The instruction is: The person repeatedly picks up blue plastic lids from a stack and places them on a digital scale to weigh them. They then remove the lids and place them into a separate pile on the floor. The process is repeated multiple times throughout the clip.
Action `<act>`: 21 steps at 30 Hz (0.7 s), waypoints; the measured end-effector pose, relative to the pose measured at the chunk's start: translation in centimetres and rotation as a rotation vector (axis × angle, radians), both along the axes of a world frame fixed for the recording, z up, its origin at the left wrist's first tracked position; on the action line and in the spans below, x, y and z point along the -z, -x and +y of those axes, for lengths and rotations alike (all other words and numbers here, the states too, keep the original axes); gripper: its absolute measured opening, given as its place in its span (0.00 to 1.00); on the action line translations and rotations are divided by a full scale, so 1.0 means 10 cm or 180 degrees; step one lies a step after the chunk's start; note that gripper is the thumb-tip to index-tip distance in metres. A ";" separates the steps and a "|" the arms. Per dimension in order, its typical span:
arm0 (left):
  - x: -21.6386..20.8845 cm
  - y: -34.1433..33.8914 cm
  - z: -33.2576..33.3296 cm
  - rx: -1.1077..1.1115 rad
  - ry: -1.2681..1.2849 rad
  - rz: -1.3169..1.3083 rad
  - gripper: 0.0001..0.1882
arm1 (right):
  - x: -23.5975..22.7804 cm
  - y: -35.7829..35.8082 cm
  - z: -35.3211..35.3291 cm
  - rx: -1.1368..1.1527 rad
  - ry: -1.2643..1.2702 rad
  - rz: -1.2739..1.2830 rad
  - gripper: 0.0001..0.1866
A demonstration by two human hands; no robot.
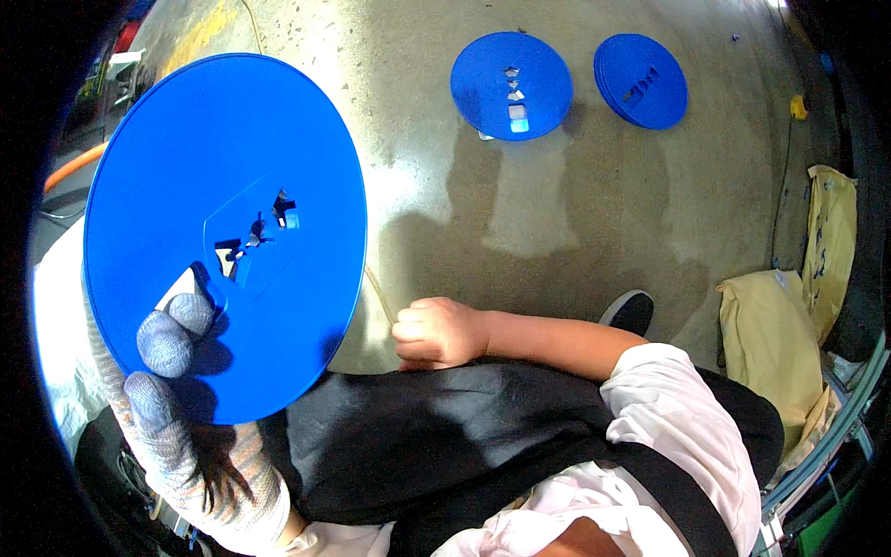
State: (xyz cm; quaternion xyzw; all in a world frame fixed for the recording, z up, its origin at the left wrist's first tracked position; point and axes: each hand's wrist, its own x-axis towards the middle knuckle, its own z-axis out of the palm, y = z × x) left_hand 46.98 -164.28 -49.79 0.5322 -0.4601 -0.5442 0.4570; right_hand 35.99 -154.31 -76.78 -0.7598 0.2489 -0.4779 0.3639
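Observation:
My left hand (pixel 195 455), in a grey knitted glove, grips a large round blue disc (pixel 288 362) that resembles a reel flange. The disc is held up and tilted at the left, with a row of angular cut-outs across its middle. Grey fingertips show on its face beside the lowest cut-out, and other glove fingers lie at the lower left rim. The rest of that hand is partly hidden behind the disc. Bare, my right hand (pixel 436 332) is closed in a fist over the front of my dark-clad lap, with nothing showing in it. It stays apart from the disc.
Two more blue discs lie on the concrete floor, a left one (pixel 543 88) and a right one (pixel 617 70) that looks stacked. Tan paper sacks (pixel 766 325) stand at the right beside metal rails (pixel 854 399). An orange hose (pixel 76 165) runs at the far left.

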 end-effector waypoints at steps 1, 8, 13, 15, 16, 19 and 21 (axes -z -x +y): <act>-0.01 0.01 0.00 0.0001 0.0003 -0.0013 0.32 | -0.01 0.00 0.00 0.0012 -0.0064 -0.0005 0.15; 0.01 0.02 -0.04 -0.0042 0.0038 -0.0031 0.32 | 0.02 0.08 -0.05 0.0131 -0.0099 0.0400 0.13; -0.03 0.05 -0.02 -0.0121 0.0035 -0.0046 0.32 | 0.06 0.11 -0.03 0.0131 -0.0131 0.0745 0.17; -0.02 0.06 0.00 -0.0195 0.0023 -0.0045 0.32 | 0.06 0.12 -0.03 0.0077 -0.0149 0.0792 0.18; -0.03 0.06 0.02 -0.0283 -0.0031 0.0002 0.31 | 0.05 0.13 -0.04 -0.0032 -0.0199 0.0818 0.17; -0.04 -0.01 0.03 0.0054 -0.0025 0.0003 0.24 | 0.08 0.12 -0.04 -0.0077 -0.0227 0.0747 0.14; -0.05 -0.02 0.04 0.0092 -0.0048 -0.0016 0.23 | 0.11 0.11 -0.03 -0.0022 -0.0247 0.0667 0.13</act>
